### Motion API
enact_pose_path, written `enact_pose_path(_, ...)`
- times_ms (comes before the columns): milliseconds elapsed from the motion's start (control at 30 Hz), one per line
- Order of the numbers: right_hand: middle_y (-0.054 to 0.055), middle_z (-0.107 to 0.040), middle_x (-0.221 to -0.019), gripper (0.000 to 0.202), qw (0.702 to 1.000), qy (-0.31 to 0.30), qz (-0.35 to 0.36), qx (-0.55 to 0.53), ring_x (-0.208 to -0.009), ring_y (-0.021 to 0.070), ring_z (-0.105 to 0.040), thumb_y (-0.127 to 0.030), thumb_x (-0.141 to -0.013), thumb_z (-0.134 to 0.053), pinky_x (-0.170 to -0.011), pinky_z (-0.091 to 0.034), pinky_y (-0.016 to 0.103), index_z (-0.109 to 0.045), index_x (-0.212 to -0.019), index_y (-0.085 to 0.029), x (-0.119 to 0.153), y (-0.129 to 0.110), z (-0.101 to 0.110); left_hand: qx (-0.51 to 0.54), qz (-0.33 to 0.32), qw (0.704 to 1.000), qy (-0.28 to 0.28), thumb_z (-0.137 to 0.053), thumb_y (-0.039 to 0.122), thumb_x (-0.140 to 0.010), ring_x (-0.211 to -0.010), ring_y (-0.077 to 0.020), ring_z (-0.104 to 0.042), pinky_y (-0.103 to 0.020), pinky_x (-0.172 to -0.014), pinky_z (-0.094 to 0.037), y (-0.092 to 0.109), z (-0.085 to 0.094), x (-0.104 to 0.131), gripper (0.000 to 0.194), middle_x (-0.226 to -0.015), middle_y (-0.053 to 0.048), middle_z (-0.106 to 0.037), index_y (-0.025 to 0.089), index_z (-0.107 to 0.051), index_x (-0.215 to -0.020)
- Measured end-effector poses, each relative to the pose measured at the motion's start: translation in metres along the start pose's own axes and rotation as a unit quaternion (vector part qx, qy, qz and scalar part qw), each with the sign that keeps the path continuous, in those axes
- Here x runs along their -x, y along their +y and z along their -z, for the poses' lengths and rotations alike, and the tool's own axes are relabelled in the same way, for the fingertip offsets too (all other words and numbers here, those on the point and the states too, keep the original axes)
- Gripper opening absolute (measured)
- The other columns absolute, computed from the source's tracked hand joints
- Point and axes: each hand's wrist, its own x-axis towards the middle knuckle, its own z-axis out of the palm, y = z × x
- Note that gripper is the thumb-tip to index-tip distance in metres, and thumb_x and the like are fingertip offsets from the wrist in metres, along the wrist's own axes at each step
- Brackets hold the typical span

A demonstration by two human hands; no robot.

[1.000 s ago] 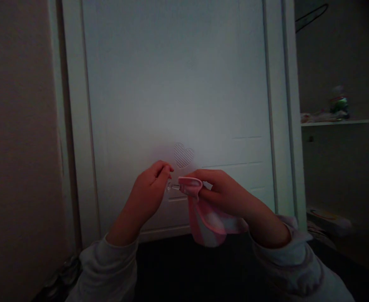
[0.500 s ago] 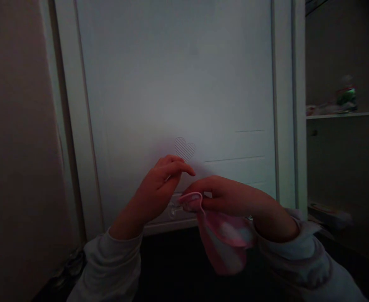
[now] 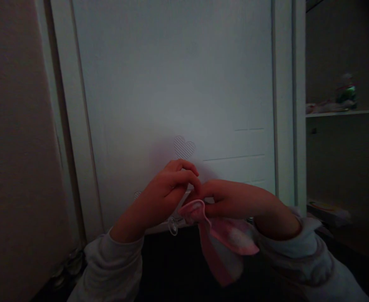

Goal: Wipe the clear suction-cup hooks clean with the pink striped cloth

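Note:
A pink-and-white piece of cloth, with a pink-edged gathered top and two loose tails, hangs from my right hand. The fingers of that hand are closed on the gathered part. My left hand is beside it, fingers bent and apart, its index fingertip at the right fingers by the cloth's top edge. The left thumb tip is partly hidden. Just below the left hand is a clear round piece that looks like a suction cup; I cannot tell whether it is joined to the cloth.
A white panel with a striped heart and thin lines stands upright in front of the hands. To the right, a shelf carries a green bottle-like item. A wall runs along the left. The light is dim.
My left hand has moved right and its fingers have bent down to meet my right hand. The cloth's tails have swung and hang slightly lower.

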Motion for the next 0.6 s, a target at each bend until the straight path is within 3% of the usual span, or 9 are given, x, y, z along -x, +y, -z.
enact_pose_path(600,0.004,-0.071,-0.081,0.025,0.999,-0.033,0.007,-0.035,-0.075,0.0149,-0.065,-0.004,-0.081,-0.049,-0.072,-0.050,0.025,-0.070,-0.092,-0.011,0.0006,-0.0072,0.0037,0.037,-0.002,0.999,0.014,-0.038,0.007,-0.080,-0.084,-0.0149,-0.054,-0.026,-0.080,-0.043,-0.0049,-0.0036,-0.0013,0.029,-0.088,-0.002,-0.057,0.019,-0.063,-0.073)
